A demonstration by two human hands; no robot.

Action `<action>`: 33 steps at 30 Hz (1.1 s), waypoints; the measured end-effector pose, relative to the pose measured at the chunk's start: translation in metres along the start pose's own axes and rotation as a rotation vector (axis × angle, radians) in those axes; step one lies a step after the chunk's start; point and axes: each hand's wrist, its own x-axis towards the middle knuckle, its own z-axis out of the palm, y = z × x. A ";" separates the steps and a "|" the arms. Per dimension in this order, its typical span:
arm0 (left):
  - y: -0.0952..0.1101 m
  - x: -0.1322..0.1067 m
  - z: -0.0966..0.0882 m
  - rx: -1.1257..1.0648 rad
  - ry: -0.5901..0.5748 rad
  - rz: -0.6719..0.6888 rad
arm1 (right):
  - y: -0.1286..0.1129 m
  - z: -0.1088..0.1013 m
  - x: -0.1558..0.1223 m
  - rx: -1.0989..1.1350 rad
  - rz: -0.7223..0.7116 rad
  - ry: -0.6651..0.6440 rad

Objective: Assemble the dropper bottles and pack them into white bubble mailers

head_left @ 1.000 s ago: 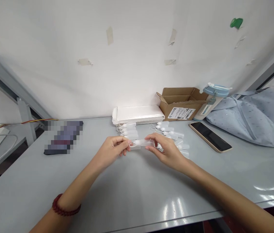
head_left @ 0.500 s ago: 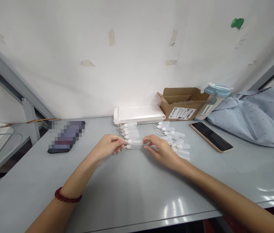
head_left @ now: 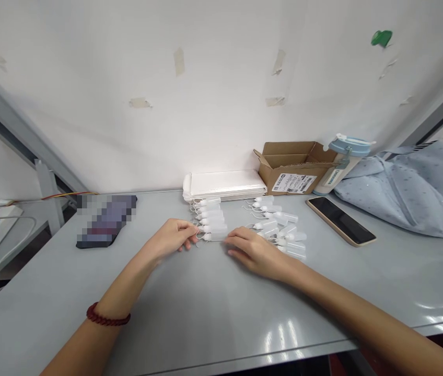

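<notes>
Small clear plastic bottles with white tapered caps and thin looped strings lie in a column, the nearest being a bottle at its front end. My left hand is closed, thumb and index finger pinched at the cap end of the second-nearest bottle. At the base of the nearest bottle, my right hand rests with its fingers stretched out and the thumb apart. A looser group of similar bottles lies beyond and beside my right hand, partly hidden by it.
Behind the column is a stack of flat white boxes. An open cardboard box, a light blue-lidded cup, a phone and a blue fabric bag stand or lie right. A dark, blurred-out device lies left on the grey table.
My right hand has moved slightly left and toward me, from the second-nearest bottle's base to the nearest one's. My left hand has shifted slightly left. The column's front bottles sit slightly further left.
</notes>
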 end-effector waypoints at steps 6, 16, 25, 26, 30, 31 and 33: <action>-0.001 0.000 0.003 0.028 0.055 0.023 | -0.001 0.001 -0.001 0.007 -0.008 -0.009; 0.004 -0.004 0.005 0.106 0.175 0.051 | 0.002 -0.001 0.000 -0.015 0.026 -0.010; 0.003 -0.004 0.005 0.113 0.180 0.033 | -0.001 -0.001 0.000 -0.013 0.019 -0.033; 0.004 -0.004 0.005 0.114 0.182 0.017 | -0.001 0.000 0.000 -0.012 0.019 -0.033; 0.003 -0.004 0.005 0.106 0.185 -0.047 | 0.001 0.000 0.000 -0.015 0.031 -0.016; 0.002 -0.003 0.004 0.098 0.167 -0.051 | 0.001 0.000 0.000 -0.016 0.030 -0.005; 0.001 -0.003 0.004 0.079 0.119 -0.046 | 0.002 0.000 -0.001 -0.019 0.024 0.018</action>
